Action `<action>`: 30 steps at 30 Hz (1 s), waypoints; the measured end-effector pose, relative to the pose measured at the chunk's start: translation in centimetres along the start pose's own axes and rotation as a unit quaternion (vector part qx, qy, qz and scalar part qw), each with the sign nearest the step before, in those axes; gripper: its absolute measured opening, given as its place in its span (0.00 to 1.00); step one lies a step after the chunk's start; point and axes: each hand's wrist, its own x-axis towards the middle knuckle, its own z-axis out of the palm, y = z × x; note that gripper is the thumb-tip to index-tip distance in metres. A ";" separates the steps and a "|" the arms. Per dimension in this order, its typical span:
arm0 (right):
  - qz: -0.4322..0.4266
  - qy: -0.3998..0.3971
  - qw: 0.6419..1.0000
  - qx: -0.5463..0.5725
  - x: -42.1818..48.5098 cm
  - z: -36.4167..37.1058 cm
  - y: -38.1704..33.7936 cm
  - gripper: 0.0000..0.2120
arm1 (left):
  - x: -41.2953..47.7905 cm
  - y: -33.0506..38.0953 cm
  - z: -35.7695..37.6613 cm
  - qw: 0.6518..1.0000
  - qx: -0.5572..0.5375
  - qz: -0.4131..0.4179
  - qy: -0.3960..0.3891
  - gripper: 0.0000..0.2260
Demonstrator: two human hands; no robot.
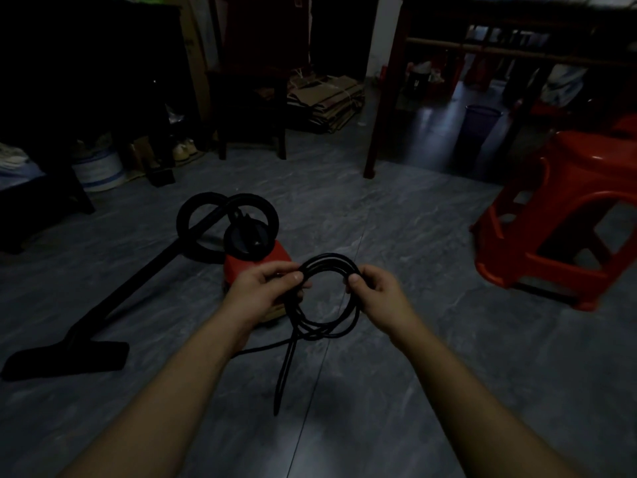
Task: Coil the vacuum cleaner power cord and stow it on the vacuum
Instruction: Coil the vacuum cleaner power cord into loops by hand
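A black power cord is wound into several round loops in mid-air above the grey floor. My left hand pinches the coil's left side, and my right hand pinches its right side. A doubled loose strand hangs from the coil toward the floor, and another strand runs left under my left forearm toward the vacuum. The small red vacuum with a black round top stands just behind my left hand. Its black hose curls behind it, and the wand ends in a flat floor nozzle at the left.
A red plastic stool stands at the right. A dark table leg rises ahead, with a purple bin behind it. A dark wooden stool, flattened cardboard and a dark cabinet with shoes fill the back and left.
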 end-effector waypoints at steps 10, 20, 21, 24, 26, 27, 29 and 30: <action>-0.046 -0.008 0.983 -0.178 -0.5 0.1 0.6 0.11 | -0.1 -0.6 -0.2 0.997 0.073 0.032 0.019 0.09; -0.096 -0.094 0.965 -0.223 -1.9 1.6 -1.1 0.08 | -0.5 -1.0 -0.1 0.980 0.185 0.062 -0.026 0.08; -0.097 -0.097 0.961 -0.241 -1.9 1.7 -1.0 0.06 | -0.6 -1.1 -0.1 0.980 0.187 0.065 -0.023 0.08; -0.103 -0.080 0.958 -0.254 -1.6 1.6 -0.8 0.04 | -0.5 -1.2 0.1 0.979 0.190 0.069 -0.015 0.07; -0.105 -0.057 0.961 -0.249 -1.5 1.4 -0.9 0.04 | -0.4 -1.1 0.2 0.978 0.192 0.079 0.003 0.06; -0.104 -0.046 0.963 -0.245 -1.4 1.2 -0.8 0.04 | -0.3 -1.1 0.2 0.978 0.190 0.085 0.021 0.06; -0.099 -0.023 0.966 -0.237 -1.1 0.9 -0.3 0.04 | -0.2 -1.0 -0.1 0.978 0.176 0.093 0.067 0.06; -0.094 -0.014 0.968 -0.234 -1.0 0.6 0.0 0.04 | 0.0 -1.1 -0.4 0.975 0.179 0.099 0.090 0.06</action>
